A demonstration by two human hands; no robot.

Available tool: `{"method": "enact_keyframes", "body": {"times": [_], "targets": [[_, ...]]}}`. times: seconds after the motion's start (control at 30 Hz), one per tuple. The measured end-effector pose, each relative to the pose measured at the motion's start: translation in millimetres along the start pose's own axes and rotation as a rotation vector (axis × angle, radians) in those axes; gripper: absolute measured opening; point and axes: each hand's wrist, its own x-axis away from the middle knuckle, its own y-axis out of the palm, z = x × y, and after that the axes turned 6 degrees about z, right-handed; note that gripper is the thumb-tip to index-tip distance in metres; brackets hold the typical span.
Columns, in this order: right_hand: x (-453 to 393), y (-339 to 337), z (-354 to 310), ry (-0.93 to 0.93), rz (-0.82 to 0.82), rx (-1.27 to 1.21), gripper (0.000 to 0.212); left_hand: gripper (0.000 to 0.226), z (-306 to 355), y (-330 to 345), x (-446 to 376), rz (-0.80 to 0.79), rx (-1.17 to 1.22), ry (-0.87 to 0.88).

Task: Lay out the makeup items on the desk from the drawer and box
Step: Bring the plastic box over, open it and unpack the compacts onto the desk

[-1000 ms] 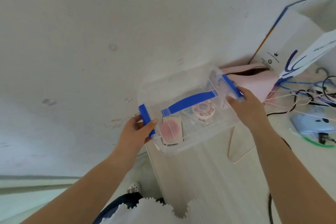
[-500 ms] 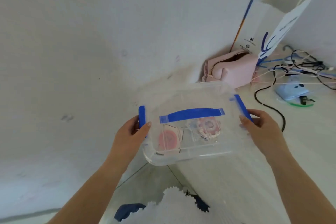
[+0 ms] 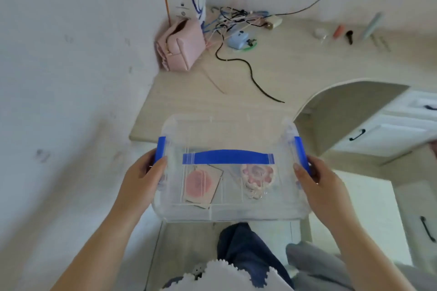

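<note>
Both forearms reach forward, the left hand (image 3: 142, 179) and right hand (image 3: 319, 184) facing each other, thumbs on top, fingers curled round the box (image 3: 227, 210) ends.

Box (image 3: 230, 214) held between left hand (image 3: 139, 179) and right hand (image 3: 316, 184), 1 at each end, before the desk (image 3: 272, 78) edge. Inside: card (image 3: 202, 185) left, paw-shaped item (image 3: 256, 176) right. Far back on desk: pouch (image 3: 181, 48) left, cables (image 3: 236, 21) beside it, small items (image 3: 347, 33) right.
</note>
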Motion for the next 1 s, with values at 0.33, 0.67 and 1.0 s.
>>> {"method": "enact_keyframes", "body": {"times": [0.33, 0.67, 1.0], "targets": [[197, -50, 115, 0.359, 0.274, -0.140, 0.039, 0.012, -24, 44, 92, -0.423, -0.300, 0.214], [369, -93, 228, 0.443, 0.306, -0.283, 0.040, 0.017, -54, 66, 250, -0.574, -0.368, 0.297], [562, -195, 327, 0.611, 0.458, -0.306, 0.025, 0.014, -90, 129, 454, -0.804, -0.440, 0.321]]}}
